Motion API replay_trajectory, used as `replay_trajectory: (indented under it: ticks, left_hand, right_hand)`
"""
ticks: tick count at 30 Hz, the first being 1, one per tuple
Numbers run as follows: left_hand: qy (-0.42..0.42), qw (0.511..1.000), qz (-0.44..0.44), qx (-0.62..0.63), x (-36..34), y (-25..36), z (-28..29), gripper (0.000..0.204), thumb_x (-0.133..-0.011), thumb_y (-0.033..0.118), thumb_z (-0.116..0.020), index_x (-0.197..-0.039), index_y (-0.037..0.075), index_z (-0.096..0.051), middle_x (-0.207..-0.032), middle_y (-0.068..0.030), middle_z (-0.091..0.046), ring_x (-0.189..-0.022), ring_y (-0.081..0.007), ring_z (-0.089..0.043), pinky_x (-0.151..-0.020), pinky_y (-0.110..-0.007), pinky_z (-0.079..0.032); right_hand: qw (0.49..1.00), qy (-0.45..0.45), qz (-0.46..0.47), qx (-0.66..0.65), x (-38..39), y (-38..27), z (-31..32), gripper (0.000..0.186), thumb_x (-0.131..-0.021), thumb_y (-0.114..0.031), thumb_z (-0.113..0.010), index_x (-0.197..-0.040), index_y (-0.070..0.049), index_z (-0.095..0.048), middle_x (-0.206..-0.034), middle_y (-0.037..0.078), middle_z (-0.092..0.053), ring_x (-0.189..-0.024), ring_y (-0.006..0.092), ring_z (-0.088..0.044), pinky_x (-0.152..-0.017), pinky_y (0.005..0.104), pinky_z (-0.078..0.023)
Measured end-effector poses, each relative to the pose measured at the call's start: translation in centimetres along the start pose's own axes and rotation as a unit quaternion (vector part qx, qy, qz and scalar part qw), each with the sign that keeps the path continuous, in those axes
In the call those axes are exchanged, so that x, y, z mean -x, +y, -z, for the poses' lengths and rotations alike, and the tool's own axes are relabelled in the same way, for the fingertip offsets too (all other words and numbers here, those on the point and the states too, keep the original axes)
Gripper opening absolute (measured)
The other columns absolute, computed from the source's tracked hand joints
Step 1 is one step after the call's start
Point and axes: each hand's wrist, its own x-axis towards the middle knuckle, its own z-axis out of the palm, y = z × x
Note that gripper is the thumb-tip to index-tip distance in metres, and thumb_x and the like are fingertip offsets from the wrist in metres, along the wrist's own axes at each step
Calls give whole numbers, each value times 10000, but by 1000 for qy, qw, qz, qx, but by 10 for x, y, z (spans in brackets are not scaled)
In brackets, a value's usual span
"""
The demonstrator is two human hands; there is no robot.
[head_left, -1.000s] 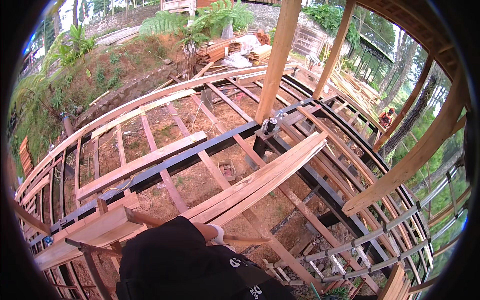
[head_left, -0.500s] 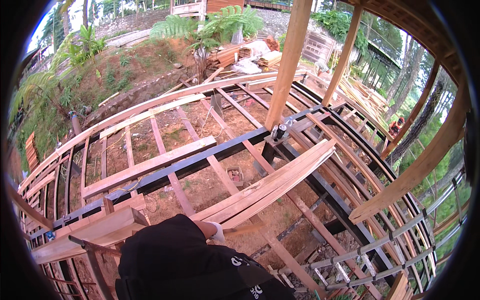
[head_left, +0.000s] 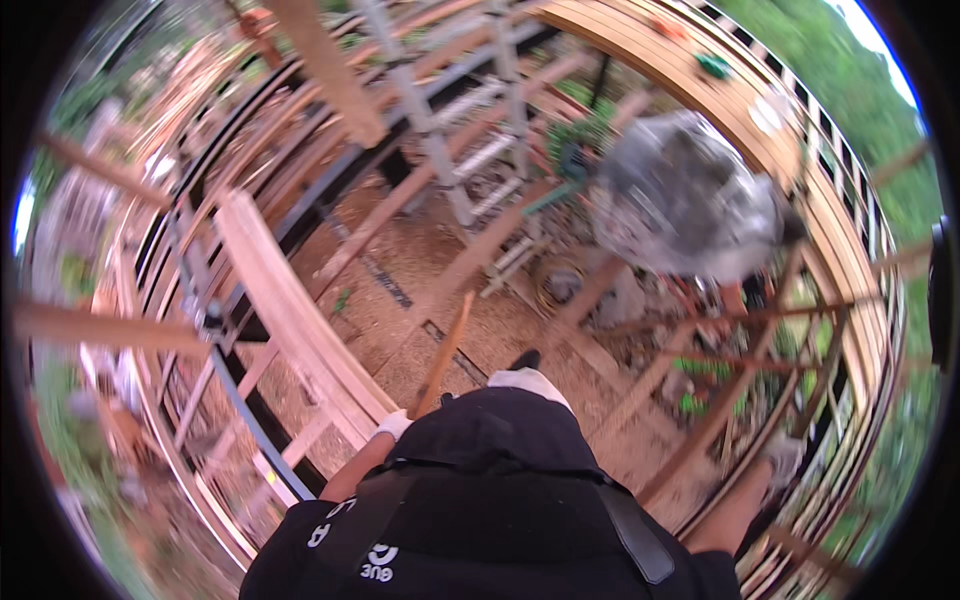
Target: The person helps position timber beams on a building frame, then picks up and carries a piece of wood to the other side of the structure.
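Observation:
My left hand [head_left: 395, 424], in a white glove, is at the near end of a stack of long sawn planks [head_left: 290, 300]. A narrow tapered wooden slat [head_left: 445, 352] slants away just to its right; whether the hand holds it is unclear. My body hides part of this hand, and its fingers do not show. Stretched out to the right, my right hand [head_left: 783, 460] wears a pale glove and is beside a long thin rail [head_left: 742, 482]. Blur hides how its fingers lie. Below my head a dark shoe [head_left: 526, 360] and a pale trouser leg show.
Open floor joists [head_left: 480, 255] cross above bare soil and rubble. An aluminium ladder [head_left: 440, 150] leans beyond. Clear plastic sheeting [head_left: 690, 200] covers something at the right, beside a curved plank deck [head_left: 690, 75]. Wooden posts [head_left: 110, 325] stand at the left.
My view has swung far to the right, so the planks now appear on the left. My right hand, the plastic sheeting and the curved deck have come into view.

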Motion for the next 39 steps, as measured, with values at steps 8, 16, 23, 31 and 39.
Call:
replay_trajectory:
  ticks: [8,16,23,31,39]
  left_hand:
    - [-38,989,-69,-125,13,258,135,525,-793,378,-728,-1187,34,-699,-1037,-181,-735,-979,-268,-713,-859,-371,-535]
    - [-61,975,-171,-131,-48,410,131,497,-796,341,-756,-1184,39,-687,-1009,-152,-734,-943,-249,-707,-856,-369,-531]
    - [-23,922,-359,-144,-53,612,121,454,-799,311,-732,-1150,28,-671,-1001,-144,-729,-930,-248,-705,-867,-359,-531]
    - [2,899,-438,-27,-88,830,119,487,-825,267,-732,-1273,106,-634,-1098,-110,-724,-1051,-233,-686,-958,-332,-507]
    - [71,878,-471,-58,-100,967,129,534,-824,262,-690,-1325,109,-586,-1125,-173,-715,-1087,-339,-679,-967,-386,-513]
  right_hand:
    - [992,41,-77,94,-19,34,-39,616,-877,-482,-662,-1344,-89,-577,-1141,151,-691,-1033,317,-689,-860,455,-560]
    - [991,-8,-120,62,-26,17,-30,639,-853,-437,-704,-1361,-76,-562,-1189,138,-672,-1054,307,-673,-900,447,-535]
    - [984,19,-152,89,-33,17,-43,616,-869,-432,-694,-1372,-100,-567,-1286,109,-650,-1134,290,-639,-921,436,-518]
    - [971,-4,-198,136,-31,16,-50,647,-848,-435,-727,-1380,-101,-575,-1222,128,-671,-1108,300,-643,-936,417,-524]
    - [970,42,-194,141,-30,30,-78,621,-843,-475,-729,-1328,-101,-622,-1225,123,-687,-1113,304,-655,-980,454,-498]
